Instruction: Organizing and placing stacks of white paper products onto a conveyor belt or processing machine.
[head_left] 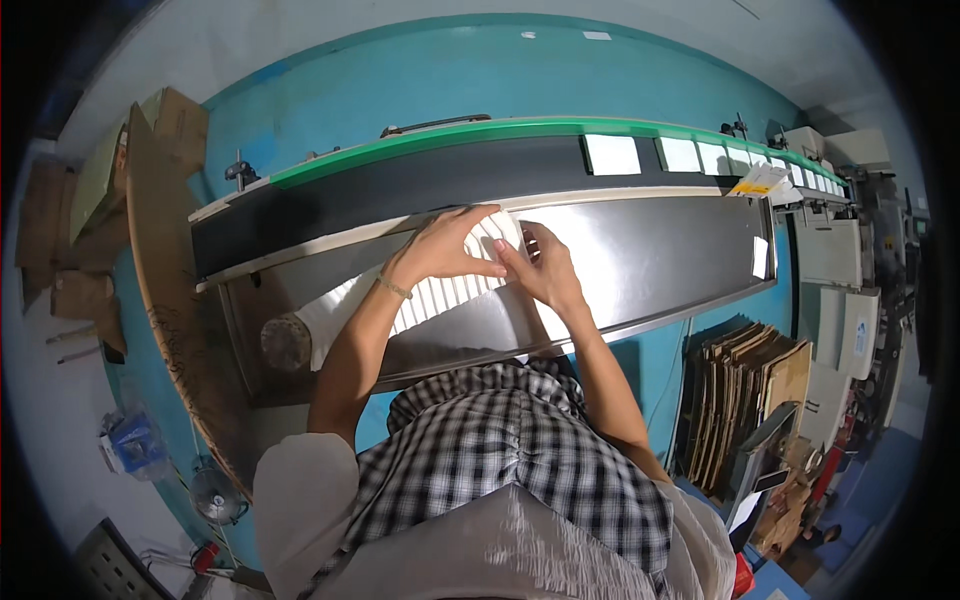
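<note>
A long row of thin white flat pieces (432,302), packed face to face, slants across the metal tray (640,255) in front of me. My left hand (445,248) is curved round the far right end of this row, fingers over its top and thumb along the near side. At the same end, my right hand (548,268) is closed with its thumb against the white pieces and its other fingers bent behind them. The two thumbs are close together. Whether the pieces are cards or packets I cannot make out.
Behind the tray runs a dark conveyor belt (470,172) with a green rail (400,140). Spaced white rectangles (612,155) lie on it towards the right. A round block (286,342) stands at the row's left end. Flattened cardboard (745,390) is stacked at the right, below the tray.
</note>
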